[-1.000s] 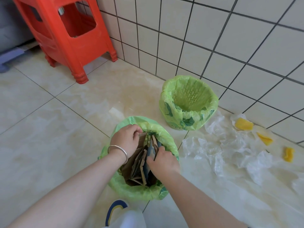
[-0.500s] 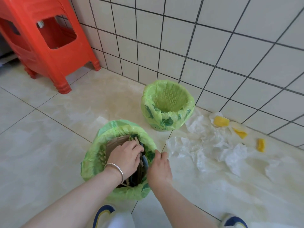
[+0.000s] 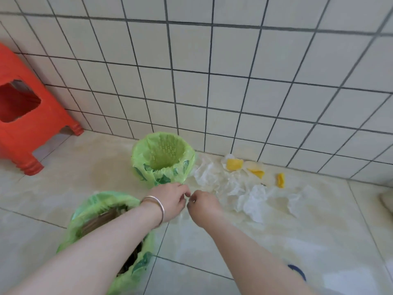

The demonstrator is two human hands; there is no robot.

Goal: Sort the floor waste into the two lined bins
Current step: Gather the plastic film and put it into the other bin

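Crumpled white tissues and yellow peel scraps lie on the floor right of the empty far bin. Best gather tissues in bunches and lift peels separately. The left hand and right hand, fingers loosely curled, hold nothing I can see. The near bin holds cardboard.

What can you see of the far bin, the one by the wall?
The far bin stands upright on the floor tiles close to the tiled wall. It is a small round basket whose perforated wall shows through a thin, translucent light-green liner. The liner is folded over the rim, with dark green leaf prints on the outer overhang. What shows of its inside looks empty. Crumpled white paper lies right beside it; contact is unclear. Neither hand touches it.
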